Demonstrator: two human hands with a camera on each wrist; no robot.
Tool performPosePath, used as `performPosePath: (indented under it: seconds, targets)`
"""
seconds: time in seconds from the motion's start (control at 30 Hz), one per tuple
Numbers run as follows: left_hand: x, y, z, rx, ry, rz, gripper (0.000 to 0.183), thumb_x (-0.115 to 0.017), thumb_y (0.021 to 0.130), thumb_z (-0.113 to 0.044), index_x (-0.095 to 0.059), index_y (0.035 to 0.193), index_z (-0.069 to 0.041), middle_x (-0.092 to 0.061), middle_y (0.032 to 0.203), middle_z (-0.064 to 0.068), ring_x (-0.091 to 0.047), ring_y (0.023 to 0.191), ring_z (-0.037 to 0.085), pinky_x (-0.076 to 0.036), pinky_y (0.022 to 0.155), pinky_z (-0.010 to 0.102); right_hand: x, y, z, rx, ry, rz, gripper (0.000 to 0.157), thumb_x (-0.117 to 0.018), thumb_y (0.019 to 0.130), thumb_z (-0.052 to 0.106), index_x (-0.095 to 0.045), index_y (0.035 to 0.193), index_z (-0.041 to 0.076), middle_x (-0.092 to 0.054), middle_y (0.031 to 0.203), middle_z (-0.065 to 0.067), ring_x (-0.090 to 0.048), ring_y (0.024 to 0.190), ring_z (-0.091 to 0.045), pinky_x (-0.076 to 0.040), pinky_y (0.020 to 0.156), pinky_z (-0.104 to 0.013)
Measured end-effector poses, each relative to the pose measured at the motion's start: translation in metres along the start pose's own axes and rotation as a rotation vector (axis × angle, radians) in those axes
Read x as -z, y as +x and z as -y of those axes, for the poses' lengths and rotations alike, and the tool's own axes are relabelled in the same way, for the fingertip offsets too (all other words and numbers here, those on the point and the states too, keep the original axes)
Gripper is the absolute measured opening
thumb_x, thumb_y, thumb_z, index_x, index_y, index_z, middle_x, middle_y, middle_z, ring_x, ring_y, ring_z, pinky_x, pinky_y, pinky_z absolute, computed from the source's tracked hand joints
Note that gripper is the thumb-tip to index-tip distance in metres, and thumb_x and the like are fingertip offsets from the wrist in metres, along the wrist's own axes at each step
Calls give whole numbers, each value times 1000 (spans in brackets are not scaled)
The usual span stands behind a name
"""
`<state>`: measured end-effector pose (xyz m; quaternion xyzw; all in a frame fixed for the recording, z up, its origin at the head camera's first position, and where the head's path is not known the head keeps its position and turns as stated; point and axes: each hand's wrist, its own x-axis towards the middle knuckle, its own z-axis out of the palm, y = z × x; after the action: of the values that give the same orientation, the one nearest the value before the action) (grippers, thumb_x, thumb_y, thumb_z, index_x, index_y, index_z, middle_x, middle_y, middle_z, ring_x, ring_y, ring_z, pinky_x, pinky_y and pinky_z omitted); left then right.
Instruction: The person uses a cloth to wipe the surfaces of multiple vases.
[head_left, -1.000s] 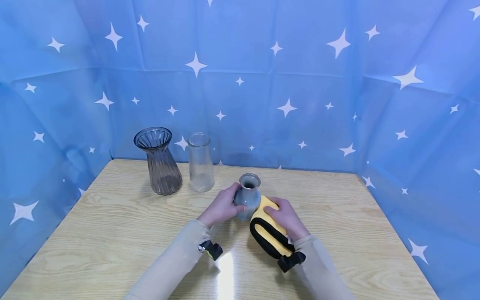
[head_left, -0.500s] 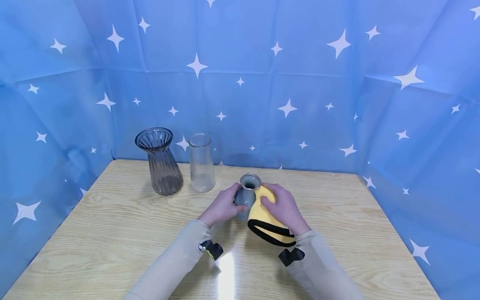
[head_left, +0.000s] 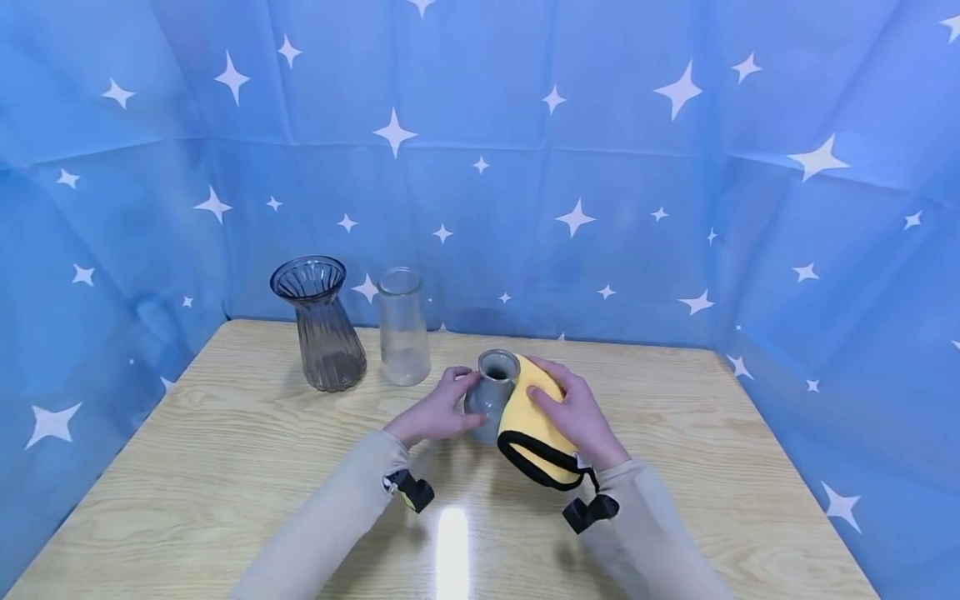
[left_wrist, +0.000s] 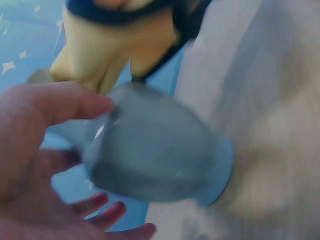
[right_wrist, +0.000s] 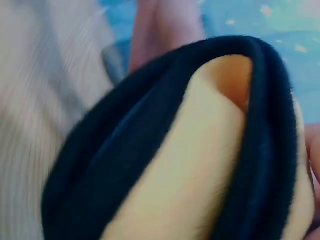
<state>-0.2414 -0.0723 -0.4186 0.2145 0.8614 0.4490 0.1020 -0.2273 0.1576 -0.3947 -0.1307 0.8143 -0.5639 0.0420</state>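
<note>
A small grey-blue glazed vase (head_left: 487,408) with a flared rim is near the middle of the table. My left hand (head_left: 441,408) holds its left side, thumb in front and fingers toward the neck. In the left wrist view, thumb and index finger lie against the vase (left_wrist: 150,142) by its narrow neck while the other fingers spread apart. A folded yellow cloth (head_left: 525,417) with black edging is gripped by my right hand (head_left: 573,408), thumb on top. It lies against the vase's right side. In the right wrist view, the cloth (right_wrist: 190,165) hides most of that hand.
A tall ribbed smoky glass vase (head_left: 326,333) stands at the back left of the wooden table (head_left: 675,467). Beside it is a clear glass vase (head_left: 403,333). A blue star-patterned curtain (head_left: 480,200) surrounds the table's back and sides.
The right hand has carried the cloth up along the vase toward its neck, and the cloth hangs in a different fold. The vase and left hand have shifted slightly left.
</note>
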Motion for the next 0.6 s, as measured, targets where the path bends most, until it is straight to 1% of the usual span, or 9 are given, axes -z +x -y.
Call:
performPosePath:
  seconds: [0.07, 0.2, 0.3, 0.37, 0.4, 0.43, 0.5, 0.53, 0.6]
  targets:
    - [-6, -1, -1, -14, -21, -62, 74, -70, 86, -24, -34, 148, -5, -30, 140, 23, -40, 126, 37, -37, 103, 50, -1, 2, -5, 74, -99, -15, 45, -59, 97, 14, -50, 142, 14, -53, 127, -13, -59, 86, -23, -54, 70, -33]
    - [-15, 0, -2, -33, -67, -192, 70, -75, 84, -26, -41, 140, -3, -44, 127, 18, -49, 114, 31, -45, 94, 46, -5, 4, -14, 218, -252, -10, 46, -60, 95, 10, -50, 140, 8, -50, 133, -13, -56, 96, -24, -51, 76, -37]
    - [-16, 1, -3, -14, -109, -228, 59, -77, 84, -21, -46, 130, -2, -51, 124, 15, -52, 112, 30, -48, 91, 44, -7, 3, -20, 296, -363, 1, 48, -60, 93, 7, -50, 139, 2, -49, 134, -15, -56, 104, -25, -49, 79, -38]
    - [-16, 3, -3, 6, -136, -227, 54, -77, 83, -19, -48, 126, -2, -53, 126, 14, -53, 115, 30, -49, 92, 44, -9, 0, -22, 326, -436, -1, 49, -60, 91, 6, -50, 139, 1, -49, 134, -15, -59, 91, -21, -48, 73, -37]
    - [-15, 3, -3, 15, -147, -223, 52, -77, 84, -18, -49, 125, -3, -53, 126, 14, -52, 116, 31, -49, 93, 44, -9, -2, -22, 327, -465, -3, 50, -61, 90, 5, -50, 139, 3, -49, 134, -14, -59, 82, -17, -47, 70, -36]
    - [-15, 4, -3, 25, -152, -220, 51, -77, 84, -17, -49, 124, -3, -53, 127, 13, -52, 118, 31, -48, 94, 44, -10, -4, -22, 325, -492, -5, 50, -61, 90, 5, -51, 139, 4, -48, 134, -13, -57, 69, -13, -47, 65, -33]
    - [-14, 4, -4, 29, -153, -210, 49, -76, 84, -16, -50, 124, -3, -53, 129, 14, -51, 121, 32, -47, 96, 44, -11, -7, -22, 302, -529, -12, 52, -61, 90, 4, -51, 140, 8, -48, 134, -12, -44, 50, -7, -44, 56, -30]
    - [-13, 4, -4, 31, -150, -205, 48, -76, 85, -16, -50, 124, -3, -53, 129, 14, -50, 122, 33, -47, 97, 45, -12, -9, -22, 285, -541, -18, 53, -61, 90, 4, -50, 141, 10, -48, 134, -12, -36, 44, -6, -41, 51, -28]
    - [-13, 5, -4, 25, -140, -193, 48, -75, 86, -16, -50, 124, -3, -53, 130, 15, -49, 123, 33, -46, 97, 45, -15, -11, -21, 245, -560, -42, 54, -61, 89, 5, -50, 142, 12, -48, 133, -12, -32, 43, -4, -39, 48, -26]
